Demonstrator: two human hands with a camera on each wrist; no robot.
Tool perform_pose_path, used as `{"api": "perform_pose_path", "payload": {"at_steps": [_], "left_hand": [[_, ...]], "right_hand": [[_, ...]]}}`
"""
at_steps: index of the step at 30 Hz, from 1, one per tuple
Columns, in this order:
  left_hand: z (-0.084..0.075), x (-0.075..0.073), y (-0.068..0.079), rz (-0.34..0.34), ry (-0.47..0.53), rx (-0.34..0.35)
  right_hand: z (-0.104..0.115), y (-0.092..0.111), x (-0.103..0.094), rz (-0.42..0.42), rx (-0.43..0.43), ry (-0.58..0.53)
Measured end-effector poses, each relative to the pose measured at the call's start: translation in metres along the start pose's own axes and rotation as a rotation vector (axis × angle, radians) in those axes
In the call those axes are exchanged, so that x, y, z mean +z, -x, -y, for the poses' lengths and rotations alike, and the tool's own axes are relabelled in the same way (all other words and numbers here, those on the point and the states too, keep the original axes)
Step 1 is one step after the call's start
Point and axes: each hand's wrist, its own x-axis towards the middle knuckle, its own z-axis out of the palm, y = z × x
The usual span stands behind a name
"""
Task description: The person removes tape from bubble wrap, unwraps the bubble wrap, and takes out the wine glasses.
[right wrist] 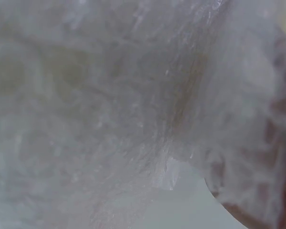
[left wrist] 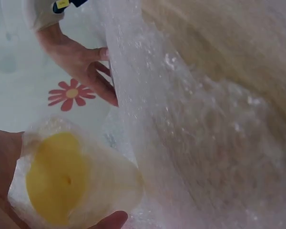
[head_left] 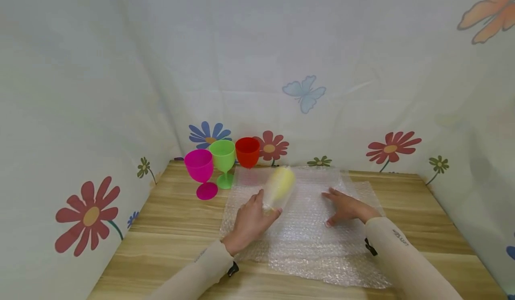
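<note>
A yellow goblet point(head_left: 283, 183) lies tilted over the bubble wrap sheet point(head_left: 314, 237), wrapped in a clear layer of it. My left hand point(head_left: 251, 219) grips its near end, thumb on one side and fingers on the other. In the left wrist view, the round yellow end of the goblet point(left wrist: 55, 179) shows through the wrap. My right hand point(head_left: 348, 207) is at the right part of the sheet, thumb and fingers spread apart. Bubble wrap point(right wrist: 86, 119) fills most of the right wrist view and partly covers that hand.
Three goblets stand at the back left of the wooden table point(head_left: 169, 233): pink point(head_left: 199, 165), green point(head_left: 223, 155) and red point(head_left: 247, 151). The red one's lower part is hidden behind the wrap. A flower-printed cloth point(head_left: 257, 67) hangs behind and at both sides.
</note>
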Motion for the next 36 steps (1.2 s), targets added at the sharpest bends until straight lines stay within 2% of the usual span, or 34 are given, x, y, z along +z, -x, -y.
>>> {"api": "perform_pose_path", "payload": {"at_steps": [8,14,19,25,33,36], "left_hand": [[-0.007,0.008,0.005,0.023,0.020,0.092],[-0.014,0.014,0.011,0.058,0.026,0.113],[-0.011,0.020,0.011,0.096,0.048,0.149],[-0.006,0.026,0.010,0.156,0.119,0.249],[-0.003,0.029,0.009,0.166,0.031,0.454],[0.000,0.029,0.010,0.207,0.016,0.461]], "right_hand": [[0.000,0.000,-0.002,0.001,-0.010,-0.007],[-0.001,-0.003,0.001,0.013,0.018,-0.017],[-0.001,-0.003,0.001,0.013,0.024,-0.026],[-0.001,-0.003,0.000,0.008,0.000,-0.031],[-0.003,-0.002,0.000,-0.008,-0.032,-0.013],[-0.005,-0.002,0.001,-0.012,-0.041,-0.014]]}}
